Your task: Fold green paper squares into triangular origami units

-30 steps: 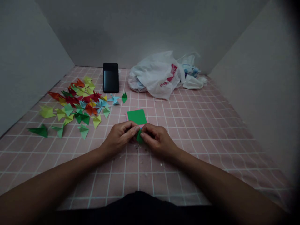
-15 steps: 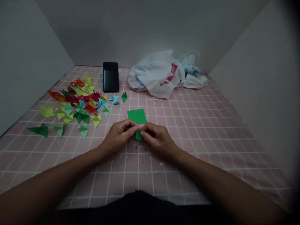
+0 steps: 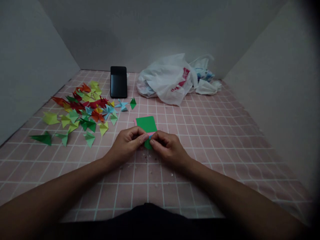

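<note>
Head: pink mat point(image 3: 212, 140) under green paper point(image 3: 148, 144), grey walls point(image 3: 150, 30).

The green piece point(image 3: 148, 144) is mostly hidden (only a sliver shows): the fingertips of the left hand point(image 3: 127, 144) and the right hand point(image 3: 168, 147) pinch over it, so its shape cannot be told. The near edge of the green sheet point(image 3: 146, 123) disappears behind those fingers. The white bag point(image 3: 166, 80) conceals its contents. Both forearms are cut off by the bottom edge. The specks point(image 3: 150, 156) are too small to identify.
</note>
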`<move>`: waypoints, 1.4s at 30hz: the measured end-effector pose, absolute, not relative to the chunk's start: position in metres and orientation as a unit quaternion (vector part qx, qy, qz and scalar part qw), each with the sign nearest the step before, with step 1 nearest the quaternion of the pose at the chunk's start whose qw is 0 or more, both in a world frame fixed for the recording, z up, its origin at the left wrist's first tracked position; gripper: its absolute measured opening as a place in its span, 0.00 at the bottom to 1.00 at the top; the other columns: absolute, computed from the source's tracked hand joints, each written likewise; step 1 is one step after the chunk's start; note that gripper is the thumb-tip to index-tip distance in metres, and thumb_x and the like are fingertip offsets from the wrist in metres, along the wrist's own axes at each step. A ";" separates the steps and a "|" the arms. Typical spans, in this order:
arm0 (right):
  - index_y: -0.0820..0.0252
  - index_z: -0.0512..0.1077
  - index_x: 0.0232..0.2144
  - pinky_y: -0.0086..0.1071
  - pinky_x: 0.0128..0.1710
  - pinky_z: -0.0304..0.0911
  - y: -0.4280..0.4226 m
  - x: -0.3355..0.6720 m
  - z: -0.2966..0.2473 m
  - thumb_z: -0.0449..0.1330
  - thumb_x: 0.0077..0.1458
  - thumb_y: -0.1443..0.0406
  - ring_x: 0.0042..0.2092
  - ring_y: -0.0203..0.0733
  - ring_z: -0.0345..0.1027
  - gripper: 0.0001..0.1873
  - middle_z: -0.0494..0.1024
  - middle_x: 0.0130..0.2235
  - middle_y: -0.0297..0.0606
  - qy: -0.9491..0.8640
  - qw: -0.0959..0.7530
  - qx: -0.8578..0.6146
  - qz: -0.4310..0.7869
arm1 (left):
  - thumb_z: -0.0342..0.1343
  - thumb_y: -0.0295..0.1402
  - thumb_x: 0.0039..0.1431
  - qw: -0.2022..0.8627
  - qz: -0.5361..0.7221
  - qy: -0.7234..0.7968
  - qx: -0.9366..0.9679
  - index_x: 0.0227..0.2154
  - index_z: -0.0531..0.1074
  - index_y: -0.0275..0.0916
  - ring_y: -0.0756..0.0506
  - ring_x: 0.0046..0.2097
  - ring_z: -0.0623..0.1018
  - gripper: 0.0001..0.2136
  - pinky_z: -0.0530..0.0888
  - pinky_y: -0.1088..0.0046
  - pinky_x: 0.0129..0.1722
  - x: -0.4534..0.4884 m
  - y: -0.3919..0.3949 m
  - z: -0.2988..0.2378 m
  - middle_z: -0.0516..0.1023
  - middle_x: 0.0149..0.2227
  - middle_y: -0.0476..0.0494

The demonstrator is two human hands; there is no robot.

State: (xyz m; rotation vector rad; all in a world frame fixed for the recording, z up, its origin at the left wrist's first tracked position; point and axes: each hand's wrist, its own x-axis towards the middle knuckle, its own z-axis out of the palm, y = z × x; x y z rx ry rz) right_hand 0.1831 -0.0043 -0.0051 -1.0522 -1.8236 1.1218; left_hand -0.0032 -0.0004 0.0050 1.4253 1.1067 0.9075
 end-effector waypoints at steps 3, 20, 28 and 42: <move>0.58 0.65 0.25 0.29 0.29 0.53 -0.004 0.183 -0.006 0.56 0.59 0.64 0.27 0.32 0.56 0.11 0.64 0.24 0.28 -0.699 0.369 -0.407 0.457 | 0.60 0.40 0.59 0.549 0.380 0.455 0.589 0.27 0.72 0.37 0.52 0.27 0.73 0.12 0.70 0.76 0.29 -0.004 0.001 0.002 0.72 0.25 0.52; 0.57 0.63 0.24 0.31 0.30 0.54 -0.005 0.182 -0.006 0.57 0.59 0.63 0.28 0.33 0.56 0.12 0.65 0.25 0.29 -0.691 0.388 -0.412 0.449 | 0.55 0.43 0.63 0.549 0.369 0.449 0.601 0.31 0.69 0.39 0.50 0.25 0.73 0.13 0.70 0.75 0.27 0.000 -0.002 0.000 0.72 0.23 0.52; 0.57 0.63 0.25 0.29 0.28 0.53 -0.011 0.177 -0.010 0.57 0.59 0.62 0.26 0.33 0.55 0.11 0.64 0.23 0.28 -0.678 0.387 -0.395 0.484 | 0.50 0.45 0.67 0.439 0.386 0.474 0.659 0.26 0.66 0.40 0.51 0.22 0.70 0.17 0.66 0.75 0.24 0.001 -0.010 -0.002 0.67 0.20 0.54; 0.57 0.66 0.25 0.29 0.26 0.54 -0.007 0.175 -0.014 0.57 0.58 0.60 0.26 0.35 0.57 0.12 0.65 0.23 0.29 -0.686 0.447 -0.401 0.411 | 0.53 0.46 0.65 0.495 0.397 0.431 0.642 0.27 0.64 0.41 0.51 0.20 0.70 0.16 0.67 0.75 0.23 0.003 -0.008 -0.010 0.71 0.20 0.54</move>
